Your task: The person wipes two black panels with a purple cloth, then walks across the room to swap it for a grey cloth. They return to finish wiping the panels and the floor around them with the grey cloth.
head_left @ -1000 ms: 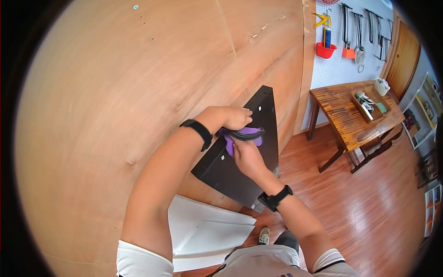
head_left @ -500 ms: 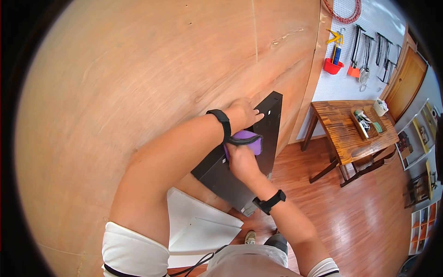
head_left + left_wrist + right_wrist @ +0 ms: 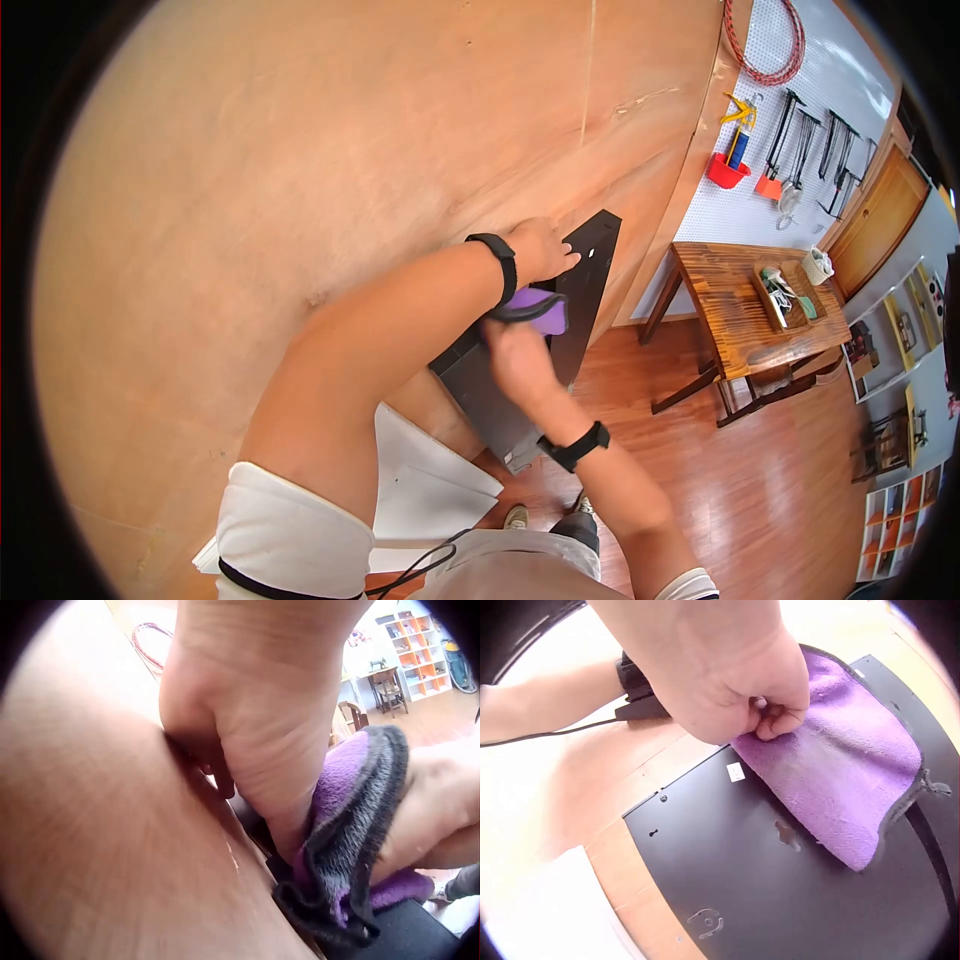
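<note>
A flat black panel (image 3: 735, 862) with screw holes, slots and a small white label leans at the wooden wall. My left hand (image 3: 538, 250) grips its wall-side edge near the top, fingers bent over that edge. In the right wrist view, my right hand (image 3: 735, 690) has its fingers curled on a purple cloth (image 3: 840, 780) with a dark border. The cloth lies spread over the panel's face and partly covers it. From the left wrist view, a folded part of the cloth (image 3: 341, 825) shows right beside my left thumb.
White boards (image 3: 430, 465) lean below the panel by the wall (image 3: 250, 200). To the right stands a wooden table (image 3: 735, 330) with a tray (image 3: 780, 312) of small things. Tools hang on a white pegboard (image 3: 790, 70) behind it. Shelves (image 3: 900, 525) stand farther right.
The head view has shifted. My left hand has slid a little upward along the panel's edge, and its wrist now overlaps the cloth. My right hand has moved slightly down and left with the cloth.
</note>
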Available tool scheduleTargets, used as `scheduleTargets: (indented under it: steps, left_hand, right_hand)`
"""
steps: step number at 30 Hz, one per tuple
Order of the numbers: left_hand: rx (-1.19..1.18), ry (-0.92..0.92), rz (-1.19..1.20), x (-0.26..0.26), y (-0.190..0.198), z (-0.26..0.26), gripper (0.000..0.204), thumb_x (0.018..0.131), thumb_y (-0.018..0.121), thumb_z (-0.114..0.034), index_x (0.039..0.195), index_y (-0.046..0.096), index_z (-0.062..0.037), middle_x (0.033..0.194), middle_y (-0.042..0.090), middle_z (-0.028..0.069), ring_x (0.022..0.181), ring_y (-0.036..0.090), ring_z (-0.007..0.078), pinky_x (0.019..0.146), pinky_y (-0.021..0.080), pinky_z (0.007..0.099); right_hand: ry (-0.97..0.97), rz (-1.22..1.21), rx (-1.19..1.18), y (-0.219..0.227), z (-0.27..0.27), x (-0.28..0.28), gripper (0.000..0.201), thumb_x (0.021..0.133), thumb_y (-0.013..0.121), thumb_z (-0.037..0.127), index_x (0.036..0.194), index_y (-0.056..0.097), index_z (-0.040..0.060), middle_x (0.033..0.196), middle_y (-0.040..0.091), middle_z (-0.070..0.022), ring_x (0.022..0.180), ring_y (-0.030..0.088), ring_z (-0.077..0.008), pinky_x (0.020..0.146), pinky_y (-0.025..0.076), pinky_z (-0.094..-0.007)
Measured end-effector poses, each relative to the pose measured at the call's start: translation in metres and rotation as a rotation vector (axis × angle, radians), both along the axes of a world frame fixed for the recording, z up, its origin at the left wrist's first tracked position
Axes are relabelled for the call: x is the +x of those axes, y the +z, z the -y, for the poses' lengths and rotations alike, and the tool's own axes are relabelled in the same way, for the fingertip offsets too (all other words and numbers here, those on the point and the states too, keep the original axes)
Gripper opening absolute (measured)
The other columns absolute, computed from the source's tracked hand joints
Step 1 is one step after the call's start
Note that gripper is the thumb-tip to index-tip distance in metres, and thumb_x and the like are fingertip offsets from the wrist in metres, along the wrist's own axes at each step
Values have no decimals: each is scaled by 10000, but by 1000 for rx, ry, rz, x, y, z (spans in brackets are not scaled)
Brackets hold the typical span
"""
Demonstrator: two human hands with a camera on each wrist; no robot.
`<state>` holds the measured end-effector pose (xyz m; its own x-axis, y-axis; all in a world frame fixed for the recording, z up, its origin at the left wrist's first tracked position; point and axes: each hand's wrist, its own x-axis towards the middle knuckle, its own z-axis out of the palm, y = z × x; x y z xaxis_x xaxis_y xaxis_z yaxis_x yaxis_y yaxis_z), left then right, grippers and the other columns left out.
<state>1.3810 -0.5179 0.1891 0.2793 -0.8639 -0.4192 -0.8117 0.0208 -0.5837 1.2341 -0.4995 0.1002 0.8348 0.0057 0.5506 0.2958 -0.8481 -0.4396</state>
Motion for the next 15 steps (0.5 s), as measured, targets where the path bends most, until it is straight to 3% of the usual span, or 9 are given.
scheduleTargets:
  steps: [1,2,5,6,7,10,11,13,15]
  left_hand:
    - [43,11,-36,-4,10,-1,1079,638,841,-343,1502,232,-130,1497,383,51,1362,382,204,1121,267,357]
    - [42,10,-37,-3,10,0,1079,638,841,-343,1502,232,-130,1497,383,51,1362,382,204,1121,267,357]
    - [27,-53,-68,1,7,3,1116,589,882,-315,1491,260,-104,1478,409,56,1321,432,222,1088,316,356]
    - [31,-16,-80,5,0,4,1136,584,878,-322,1496,239,-101,1492,388,64,1343,405,222,1101,295,364]
    - [34,20,-90,6,0,5,1155,579,874,-330,1501,218,-99,1506,366,72,1364,378,221,1113,273,371]
    - [48,18,-87,2,4,4,1147,586,868,-327,1503,217,-98,1513,354,71,1364,379,228,1109,277,375]
    - [44,4,-93,2,7,5,1131,596,862,-315,1498,221,-78,1499,380,72,1345,408,218,1097,289,370]
    - [20,6,-100,-1,10,4,1123,598,860,-300,1494,225,-64,1484,403,71,1326,432,213,1091,295,361]
    - [-34,1,-117,5,2,3,1105,595,853,-264,1480,237,-19,1411,495,80,1262,501,205,1071,315,339]
  right_hand:
    - [10,-35,-29,1,-19,-10,123,850,530,57,863,627,-17,712,583,-226,679,595,-387,614,486,-462]
    - [108,-36,-117,-5,-36,-19,148,817,532,74,916,618,6,742,602,-197,652,611,-333,571,498,-440]
    - [459,-98,-260,-17,-91,-57,160,749,559,102,850,663,34,778,606,-126,777,619,-250,661,515,-372]
    - [455,-22,-269,-23,-109,-70,169,750,561,97,870,662,34,835,598,-142,786,617,-258,669,521,-368]
    - [453,37,-108,-28,-118,-78,156,766,550,85,864,652,19,913,595,-159,761,624,-279,660,530,-381]
    - [443,-155,-10,-30,-99,-88,178,781,549,91,900,650,6,978,587,-158,738,633,-299,657,537,-393]
    - [399,-81,7,-30,-82,-89,219,783,562,75,967,651,-3,979,590,-149,721,639,-314,655,541,-406]
    - [309,-85,134,-10,-38,-88,312,748,576,5,1046,663,18,973,588,-153,783,632,-333,682,538,-419]
    - [180,-37,255,-4,9,-78,292,747,547,-38,1017,649,4,949,562,-180,920,594,-331,747,524,-404]
